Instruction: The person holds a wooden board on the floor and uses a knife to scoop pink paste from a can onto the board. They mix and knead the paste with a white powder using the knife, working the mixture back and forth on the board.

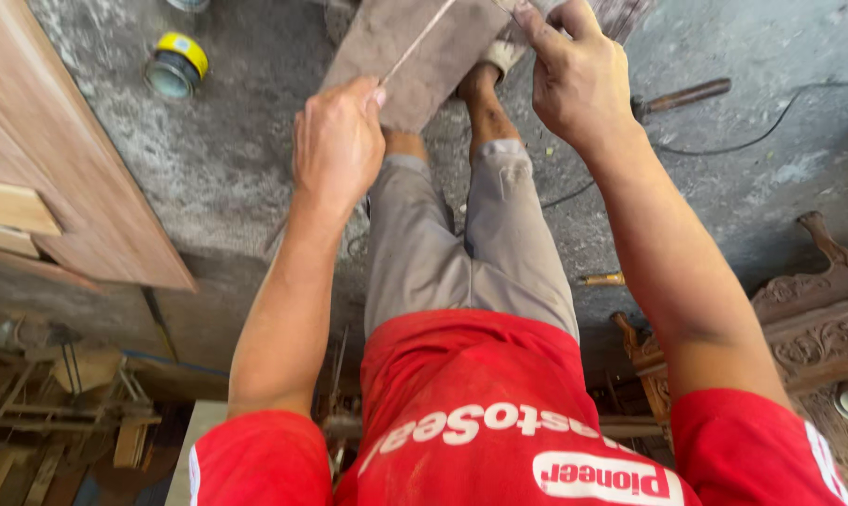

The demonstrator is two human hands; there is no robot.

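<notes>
I look straight down my red shirt and grey trousers at a dusty concrete floor. My left hand point(338, 141) pinches the near corner of a brownish-grey sheet of sandpaper point(415, 52), which has a crease running across it. At the sheet's far upper edge, my right hand point(574, 75) grips it between thumb and fingers. The sheet hangs in front of my knees and hides part of my feet.
A small round tin with a yellow rim point(176, 66) lies on the floor at upper left. A wooden door panel point(59, 159) leans at left. A wooden-handled tool point(682, 96) and a black cable point(771, 126) lie at upper right; carved wooden furniture point(818, 323) stands at right.
</notes>
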